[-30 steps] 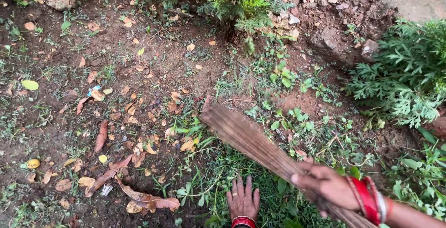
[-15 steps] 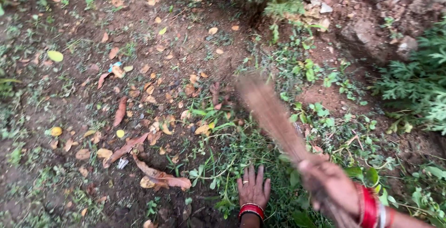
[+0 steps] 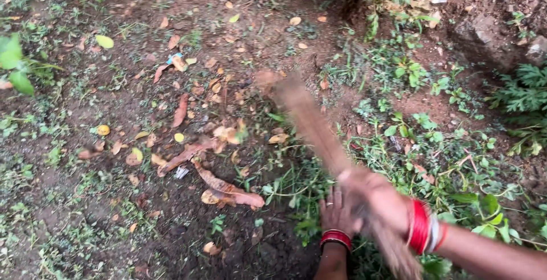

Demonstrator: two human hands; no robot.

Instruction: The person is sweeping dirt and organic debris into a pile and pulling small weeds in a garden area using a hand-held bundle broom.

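You've got your right hand (image 3: 380, 203) wrapped tight around the handle end of a stick broom (image 3: 310, 123), and its brushy tip sits blurred out ahead of the hand, up and to the left, over the bare soil (image 3: 142, 217). Your left hand (image 3: 336, 214) lies flat and open on the weeds (image 3: 296, 191), fingers spread, just beside the right hand and holding nothing. Sweeping-wise I'd say you're only partway: a loose bunch of dry leaves (image 3: 199, 149) and a long brown pod (image 3: 228, 189) lies left of the broom tip, but plenty more leaves are scattered across the dirt further up and to the left.
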